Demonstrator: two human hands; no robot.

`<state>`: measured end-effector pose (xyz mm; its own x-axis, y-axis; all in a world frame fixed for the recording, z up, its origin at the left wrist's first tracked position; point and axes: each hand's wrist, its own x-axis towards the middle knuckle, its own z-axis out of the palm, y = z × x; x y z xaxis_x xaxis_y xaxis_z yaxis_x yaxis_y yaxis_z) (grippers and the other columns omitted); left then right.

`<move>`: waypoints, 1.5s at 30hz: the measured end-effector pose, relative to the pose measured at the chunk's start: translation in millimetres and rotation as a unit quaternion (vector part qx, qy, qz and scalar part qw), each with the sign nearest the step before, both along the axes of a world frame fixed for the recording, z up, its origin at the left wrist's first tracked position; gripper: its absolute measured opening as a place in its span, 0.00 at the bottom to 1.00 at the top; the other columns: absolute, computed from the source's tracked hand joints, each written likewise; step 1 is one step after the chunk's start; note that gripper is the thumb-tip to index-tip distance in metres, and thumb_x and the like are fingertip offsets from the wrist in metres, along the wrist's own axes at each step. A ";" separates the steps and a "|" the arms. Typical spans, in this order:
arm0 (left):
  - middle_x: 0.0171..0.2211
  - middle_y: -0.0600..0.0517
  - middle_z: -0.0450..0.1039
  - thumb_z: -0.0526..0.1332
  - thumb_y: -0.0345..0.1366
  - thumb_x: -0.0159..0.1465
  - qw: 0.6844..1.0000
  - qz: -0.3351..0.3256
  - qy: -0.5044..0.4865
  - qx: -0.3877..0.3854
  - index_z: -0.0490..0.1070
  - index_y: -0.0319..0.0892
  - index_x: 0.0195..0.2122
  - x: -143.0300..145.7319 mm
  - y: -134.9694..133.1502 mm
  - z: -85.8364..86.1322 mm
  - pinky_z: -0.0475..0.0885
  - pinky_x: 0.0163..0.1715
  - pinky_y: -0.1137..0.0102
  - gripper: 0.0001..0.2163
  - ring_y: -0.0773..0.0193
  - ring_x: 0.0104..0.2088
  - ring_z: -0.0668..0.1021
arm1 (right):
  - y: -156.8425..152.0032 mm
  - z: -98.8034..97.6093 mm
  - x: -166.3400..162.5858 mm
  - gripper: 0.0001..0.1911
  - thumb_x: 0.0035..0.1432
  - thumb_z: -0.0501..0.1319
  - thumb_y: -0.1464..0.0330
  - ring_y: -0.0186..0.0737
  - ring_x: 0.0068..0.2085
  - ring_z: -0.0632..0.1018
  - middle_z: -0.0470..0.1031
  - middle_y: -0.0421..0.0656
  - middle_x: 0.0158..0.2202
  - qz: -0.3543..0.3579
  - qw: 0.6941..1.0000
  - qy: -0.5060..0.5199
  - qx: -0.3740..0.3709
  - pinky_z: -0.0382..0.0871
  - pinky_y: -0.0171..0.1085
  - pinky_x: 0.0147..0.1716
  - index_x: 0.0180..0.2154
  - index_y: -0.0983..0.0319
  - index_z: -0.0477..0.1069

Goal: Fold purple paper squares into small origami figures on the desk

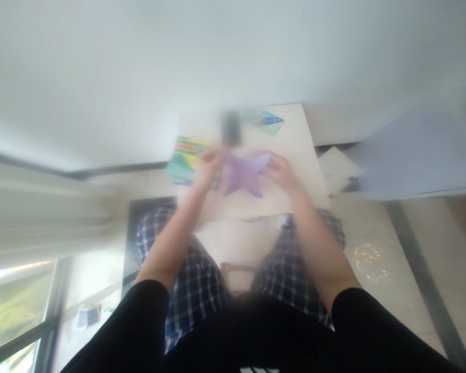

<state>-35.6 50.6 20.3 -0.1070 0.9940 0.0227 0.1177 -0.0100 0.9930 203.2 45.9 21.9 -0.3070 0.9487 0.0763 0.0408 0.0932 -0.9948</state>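
The picture is smeared by motion. A folded purple paper shape (245, 173) with pointed tips lies over a small pale table (295, 140). My left hand (208, 163) touches its left side and my right hand (281, 171) holds its right edge. The fingers of both hands are too blurred to make out. A colourful booklet or paper pack (184, 158) sits just left of my left hand. A dark small object (231, 128) stands behind the purple paper, and a teal folded paper (266, 122) lies at the table's far edge.
My knees in checked trousers (194, 280) are under the table's near edge. A pale blue-grey sheet (415, 155) rests on a surface at right, with white papers (337, 168) beside it. A window (19, 311) is at lower left, a white wall behind.
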 end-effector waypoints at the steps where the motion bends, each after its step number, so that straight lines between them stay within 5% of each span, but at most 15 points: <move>1: 0.29 0.52 0.79 0.66 0.49 0.58 1.000 -0.002 -0.008 -0.007 0.77 0.42 0.37 0.0 0.2 -0.6 0.66 0.21 0.76 0.15 0.69 0.25 0.76 | -0.7 1.4 -0.5 0.26 0.48 0.70 0.56 0.46 0.48 0.80 0.81 0.46 0.47 0.004 1.000 0.008 -0.006 0.75 0.45 0.49 0.48 0.60 0.76; 10: 0.23 0.52 0.76 0.67 0.51 0.58 0.996 -0.068 -0.049 -0.033 0.77 0.41 0.40 1.6 -1.6 -5.9 0.65 0.19 0.73 0.18 0.65 0.22 0.76 | -1.1 5.5 -3.0 0.29 0.47 0.68 0.44 0.43 0.40 0.81 0.82 0.45 0.37 -0.015 1.000 -0.017 -0.013 0.78 0.43 0.44 0.38 0.61 0.79; 15: 0.40 0.48 0.82 0.69 0.48 0.55 0.993 -0.101 -0.048 -0.026 0.79 0.42 0.39 5.5 -4.8 -6.5 0.75 0.37 0.71 0.17 0.60 0.39 0.82 | -0.8 3.6 -4.0 0.28 0.45 0.68 0.42 0.45 0.39 0.82 0.82 0.45 0.34 -0.015 0.999 -0.050 0.003 0.77 0.45 0.47 0.33 0.60 0.80; 20: 0.45 0.48 0.82 0.67 0.44 0.60 0.991 -0.132 -0.026 -0.011 0.80 0.43 0.43 11.4 -11.1 -1.9 0.73 0.52 0.66 0.13 0.57 0.48 0.81 | -3.0 5.5 -10.6 0.31 0.43 0.67 0.40 0.44 0.39 0.81 0.82 0.45 0.36 -0.033 0.998 -0.044 0.006 0.76 0.44 0.45 0.35 0.60 0.80; 32: 0.44 0.45 0.82 0.70 0.48 0.58 0.987 -0.150 -0.062 -0.007 0.82 0.42 0.39 16.0 -13.0 -19.5 0.74 0.52 0.63 0.15 0.54 0.47 0.81 | -8.1 10.4 -14.3 0.18 0.52 0.68 0.52 0.43 0.39 0.82 0.83 0.44 0.33 -0.036 0.996 -0.081 0.026 0.74 0.42 0.46 0.30 0.62 0.81; 45: 0.39 0.47 0.83 0.70 0.48 0.56 0.981 -0.187 -0.042 -0.015 0.82 0.40 0.34 11.9 -8.8 -17.9 0.75 0.48 0.64 0.15 0.56 0.43 0.82 | -9.5 14.2 -18.8 0.14 0.54 0.66 0.59 0.42 0.38 0.82 0.84 0.44 0.34 -0.041 0.994 -0.103 -0.011 0.75 0.38 0.42 0.31 0.63 0.80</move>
<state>-23.6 41.8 2.4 0.2647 0.9643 -0.0008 0.0288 -0.0071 0.9996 184.4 36.4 36.1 -0.2346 0.9721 -0.0011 0.2500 0.0592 -0.9664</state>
